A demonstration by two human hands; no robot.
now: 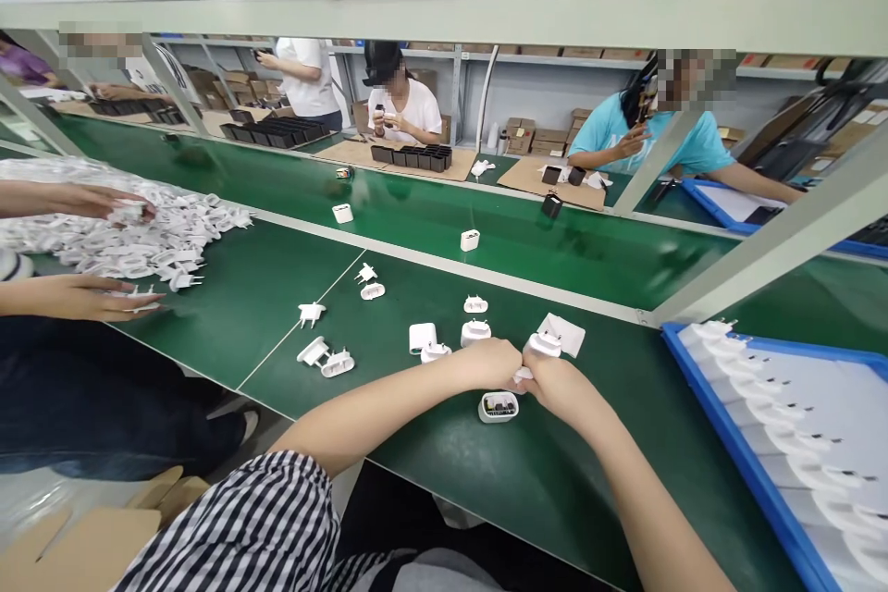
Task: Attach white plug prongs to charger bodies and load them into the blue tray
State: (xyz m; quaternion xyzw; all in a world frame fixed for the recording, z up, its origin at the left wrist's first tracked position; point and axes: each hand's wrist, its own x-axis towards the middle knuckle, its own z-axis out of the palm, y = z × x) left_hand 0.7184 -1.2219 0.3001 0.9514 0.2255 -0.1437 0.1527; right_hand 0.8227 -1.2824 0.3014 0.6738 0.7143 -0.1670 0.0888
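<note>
My left hand (494, 364) and my right hand (563, 381) meet low over the green table, fingers closed around a small white plug part (523, 374). Most of that part is hidden by my fingers. Right in front of my hands, an open white charger housing (498, 406) stands with its circuit parts showing. Just beyond my right hand is a white charger with two pins (544, 343); whether the hand touches it I cannot tell. Farther left stand another pinned charger (475, 331), a white housing (422, 338) and a charger partly behind my forearm (436, 351).
A blue tray (746, 472) with rows of white chargers sits at the right. Loose plug tops (338, 363) lie on the left. A co-worker's hands (104, 296) handle plug parts beside a large white pile (139, 231). Housings (470, 240) stand on the green belt (409, 213) beyond a metal frame.
</note>
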